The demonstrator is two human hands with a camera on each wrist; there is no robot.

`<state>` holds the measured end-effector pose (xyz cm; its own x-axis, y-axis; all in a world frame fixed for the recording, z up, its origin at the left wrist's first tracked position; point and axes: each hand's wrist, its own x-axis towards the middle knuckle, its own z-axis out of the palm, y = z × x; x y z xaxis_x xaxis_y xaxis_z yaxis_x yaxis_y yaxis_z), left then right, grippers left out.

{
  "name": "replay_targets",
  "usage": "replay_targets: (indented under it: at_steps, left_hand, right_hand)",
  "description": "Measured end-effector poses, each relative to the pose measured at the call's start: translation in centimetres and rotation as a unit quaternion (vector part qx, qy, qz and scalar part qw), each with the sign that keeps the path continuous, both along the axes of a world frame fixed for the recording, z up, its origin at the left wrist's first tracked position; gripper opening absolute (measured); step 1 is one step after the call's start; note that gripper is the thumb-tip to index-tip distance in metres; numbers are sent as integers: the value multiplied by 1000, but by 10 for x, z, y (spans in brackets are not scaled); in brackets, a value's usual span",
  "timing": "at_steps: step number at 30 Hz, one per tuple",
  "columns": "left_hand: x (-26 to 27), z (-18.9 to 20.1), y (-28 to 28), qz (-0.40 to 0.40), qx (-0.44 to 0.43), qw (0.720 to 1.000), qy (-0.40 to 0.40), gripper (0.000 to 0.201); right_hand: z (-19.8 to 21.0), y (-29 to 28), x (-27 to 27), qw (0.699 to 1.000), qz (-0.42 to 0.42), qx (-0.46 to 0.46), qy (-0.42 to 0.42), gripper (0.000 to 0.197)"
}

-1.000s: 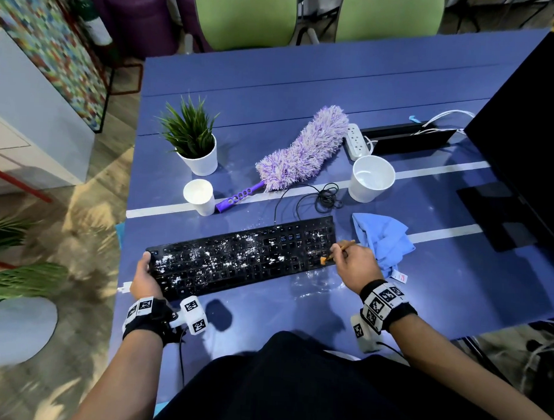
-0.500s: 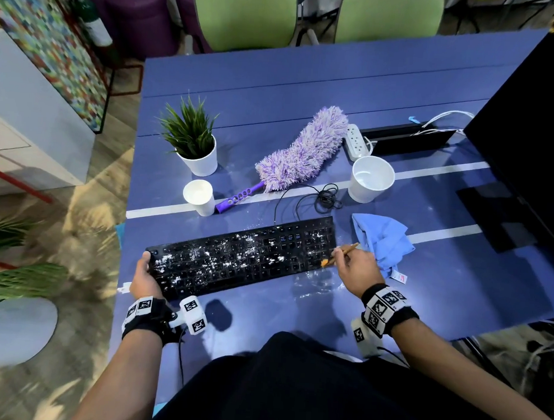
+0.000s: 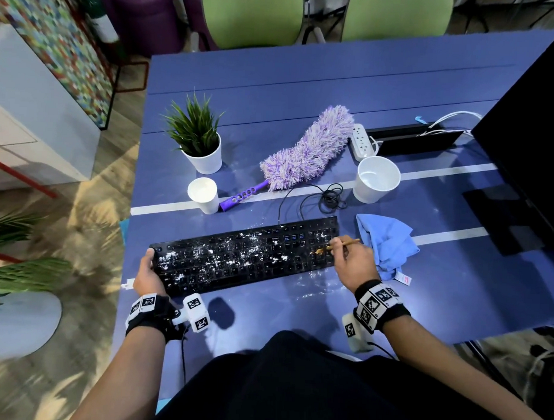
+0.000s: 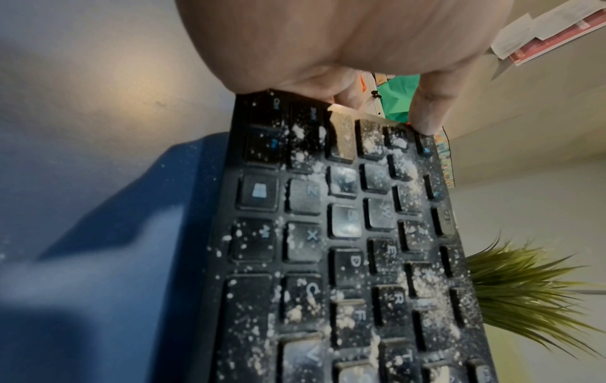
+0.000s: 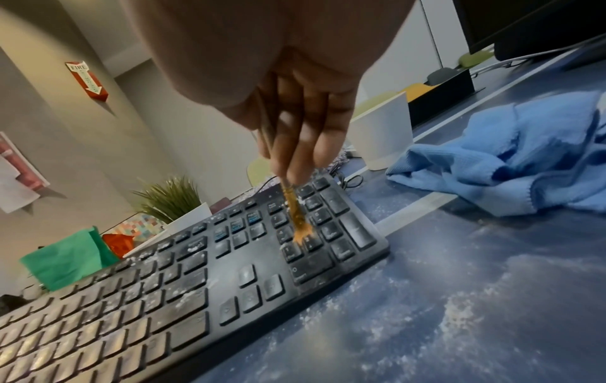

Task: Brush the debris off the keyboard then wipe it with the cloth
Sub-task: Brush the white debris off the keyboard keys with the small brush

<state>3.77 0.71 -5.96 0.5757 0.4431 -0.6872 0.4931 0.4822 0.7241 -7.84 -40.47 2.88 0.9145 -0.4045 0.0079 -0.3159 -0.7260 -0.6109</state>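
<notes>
A black keyboard (image 3: 246, 256) dusted with white powder lies on the blue table (image 3: 305, 85). My left hand (image 3: 148, 271) grips its left end, thumb on top, fingers curled over the far edge (image 4: 426, 111). My right hand (image 3: 352, 259) pinches a small wooden brush (image 3: 340, 244); its orange bristles (image 5: 301, 233) touch the number-pad keys at the keyboard's (image 5: 196, 272) right end. A crumpled blue cloth (image 3: 384, 242) lies just right of the keyboard, behind my right hand, and shows in the right wrist view as the blue cloth (image 5: 511, 153).
White powder (image 5: 475, 298) is scattered on the table in front of the keyboard's right end. Behind it stand a small paper cup (image 3: 204, 194), a larger white cup (image 3: 375, 178), a potted plant (image 3: 198, 138), a purple duster (image 3: 306, 151), a coiled cable (image 3: 329, 199) and a power strip (image 3: 361, 142). A dark monitor (image 3: 529, 140) fills the right.
My right hand has carried the brush from the keyboard's front right corner up and left onto the number pad. The left hand and the keyboard have stayed put.
</notes>
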Motion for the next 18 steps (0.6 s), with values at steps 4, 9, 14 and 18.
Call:
replay_targets:
  at_steps: [4, 9, 14, 18]
  left_hand:
    - [-1, 4, -4, 5, 6, 1000, -2, 91]
    - [0, 5, -4, 6, 5, 1000, -4, 91]
    - [0, 7, -5, -2, -9, 1000, -15, 89]
    - [-3, 14, -9, -1, -15, 1000, -20, 84]
  right_hand:
    - [3, 8, 2, 996, 61, 55, 37, 46]
    - [7, 8, 9, 999, 45, 8, -23, 37]
    - [-7, 7, 7, 995, 57, -2, 81, 58]
    - [1, 10, 4, 997, 61, 42, 22, 46]
